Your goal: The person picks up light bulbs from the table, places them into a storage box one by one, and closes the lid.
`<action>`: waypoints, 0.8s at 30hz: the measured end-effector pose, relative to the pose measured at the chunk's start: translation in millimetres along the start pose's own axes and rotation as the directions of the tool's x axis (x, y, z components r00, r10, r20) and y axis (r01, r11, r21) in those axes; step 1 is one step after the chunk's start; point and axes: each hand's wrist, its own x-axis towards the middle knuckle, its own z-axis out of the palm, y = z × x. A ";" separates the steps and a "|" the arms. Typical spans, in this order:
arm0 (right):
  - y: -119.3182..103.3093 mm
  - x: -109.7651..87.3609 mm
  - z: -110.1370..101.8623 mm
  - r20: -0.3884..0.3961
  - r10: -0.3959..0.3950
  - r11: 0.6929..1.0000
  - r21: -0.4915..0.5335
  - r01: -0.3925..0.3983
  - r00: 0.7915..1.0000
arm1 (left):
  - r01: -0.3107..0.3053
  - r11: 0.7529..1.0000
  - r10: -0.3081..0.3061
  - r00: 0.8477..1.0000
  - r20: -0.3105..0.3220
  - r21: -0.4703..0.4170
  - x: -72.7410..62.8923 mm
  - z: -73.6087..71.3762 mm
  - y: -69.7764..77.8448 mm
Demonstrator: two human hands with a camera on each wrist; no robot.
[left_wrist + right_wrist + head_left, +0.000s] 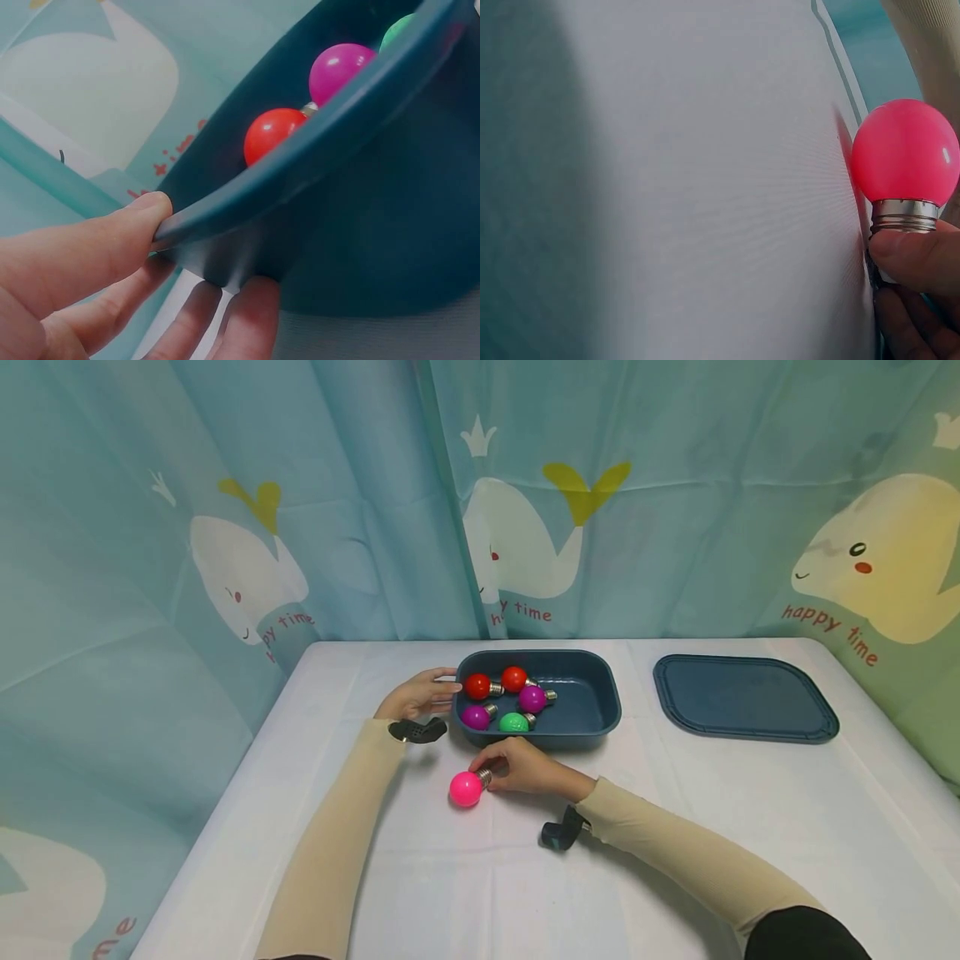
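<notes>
My right hand (525, 767) pinches a pink light bulb (466, 789) by its metal screw base, just in front of the dark blue bin (536, 741). In the right wrist view the pink bulb (905, 154) has its round end upward, with the thumb (915, 255) on the base. My left hand (420, 695) touches the bin's left end. Its fingertips (251, 300) rest against the outer wall, fairly straight, and one digit meets the rim. Inside the bin lie red bulbs (477, 686), purple bulbs (532, 699) and a green bulb (513, 722).
A flat dark blue lid (746, 697) lies on the table to the right of the bin. White cloth (420, 893) covers the table. Blue-green curtains (360, 510) with whale prints hang behind it and along the left side.
</notes>
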 end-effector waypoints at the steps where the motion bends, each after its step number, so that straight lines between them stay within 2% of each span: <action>1: 0.3 -0.2 -0.1 0.000 0.001 1.000 0.000 -0.001 1.000 | 0.000 1.000 0.000 1.000 0.000 -0.001 0.4 0.0 -0.2; 6: 2.0 -2.8 -1.1 0.005 0.002 1.000 0.017 -0.002 1.000 | 0.007 1.000 -0.007 1.000 -0.003 0.001 1.3 0.0 -1.4; 13: 2.8 -9.6 -3.9 0.013 0.014 0.993 0.115 -0.016 1.000 | 0.006 1.000 -0.006 1.000 -0.010 -0.003 2.1 0.3 -2.1; 20: 5.3 -14.8 -7.5 0.011 0.064 0.984 0.163 -0.065 0.998 | 0.012 1.000 -0.012 1.000 -0.012 -0.002 2.1 -0.1 -1.2; 24: 3.1 -17.7 -11.4 0.008 0.064 0.980 0.188 -0.065 0.998 | 0.007 1.000 -0.007 1.000 -0.007 -0.005 2.4 -0.2 -0.1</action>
